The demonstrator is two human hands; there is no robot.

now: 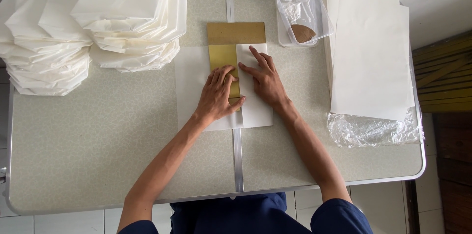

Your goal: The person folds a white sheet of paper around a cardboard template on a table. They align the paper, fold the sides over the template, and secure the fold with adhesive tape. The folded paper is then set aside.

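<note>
A flat gold rectangular card template [231, 42] lies at the middle of the table, toward the far side, on top of a thin white sheet of paper [189, 86] spread flat beneath it. The right part of that sheet is folded over the card's right half, forming a white flap [255, 111] that runs from the card toward the near edge. The left hand [219, 96] rests palm down on the gold card's near portion, fingers close together and slightly curled, thumb stretched to the right onto the edge of the flap; it presses rather than grips anything. The right hand [265, 79] lies flat on the folded flap just beside the left hand, fingers spread a little and pointing far and left, index fingertip near the flap's far corner, pressing the paper down against the card. Far and right of the hands stands a clear plastic tub lined with a plastic bag [304, 13], holding a brown paste-like lump and some white smears. Right of it lies a stack of large flat white paper sheets [371, 52] on crinkled clear plastic wrap [373, 131]. At the far left sit piles of folded white paper packets [93, 27]. All rest on a pale speckled folding table with a metal rim [98, 155].
</note>
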